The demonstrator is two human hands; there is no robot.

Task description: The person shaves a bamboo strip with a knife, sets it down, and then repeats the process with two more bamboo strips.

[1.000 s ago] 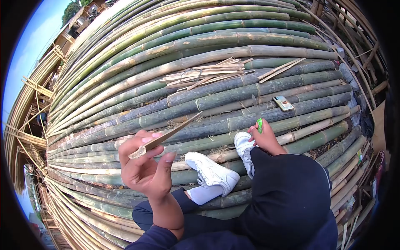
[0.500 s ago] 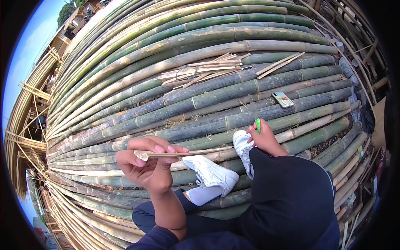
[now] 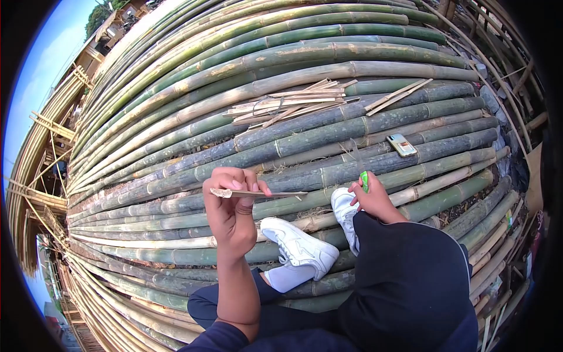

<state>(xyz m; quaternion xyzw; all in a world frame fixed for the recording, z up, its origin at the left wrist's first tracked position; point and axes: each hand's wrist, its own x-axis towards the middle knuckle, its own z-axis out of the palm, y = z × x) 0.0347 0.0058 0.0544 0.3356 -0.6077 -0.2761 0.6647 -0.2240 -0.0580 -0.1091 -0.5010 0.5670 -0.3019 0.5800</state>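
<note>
My left hand (image 3: 231, 217) is raised in front of me, its fingers and thumb closed round a thin split bamboo strip (image 3: 275, 194). The strip lies nearly level, its pale rough cut end at the left and its narrow end pointing right. Beside my right knee, my right hand (image 3: 375, 199) is closed on the green handle of a knife (image 3: 365, 180). Its thin grey blade points up and away, faint against the bamboo. The knife and the strip are apart.
Bamboo poles (image 3: 246, 141) lie side by side beneath me. A bundle of split bamboo strips (image 3: 287, 102) rests ahead, with a few loose strips (image 3: 399, 97) to its right. A phone (image 3: 402, 144) lies near the knife. My white shoes (image 3: 302, 246) stand on the poles.
My left hand has moved right and a little up and away, carrying the bamboo strip closer to the knife. The right hand has stayed nearly in place.
</note>
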